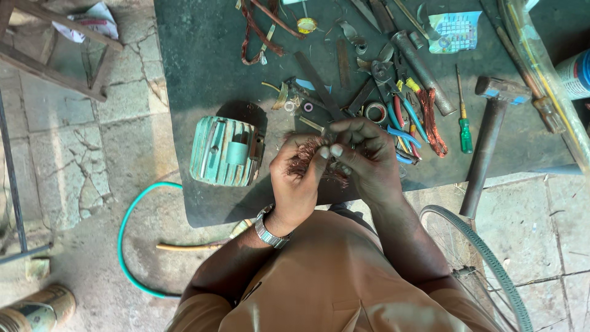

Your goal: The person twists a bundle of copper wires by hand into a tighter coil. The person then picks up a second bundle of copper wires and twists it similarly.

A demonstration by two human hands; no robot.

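Open dark tabletop (196,67) up on the left, room to pass above the green ribbed motor housing (224,152). Right side's crowded: pliers (388,80), screwdriver (464,117) and hammer (488,138) block the way, with loose wires (409,123) packed just beyond the hands.

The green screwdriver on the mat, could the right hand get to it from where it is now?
Probably yes. The green screwdriver lies in the open to the right of the right hand, with only loose wires between them. But that hand is busy with the copper wire bundle and would have to let go.
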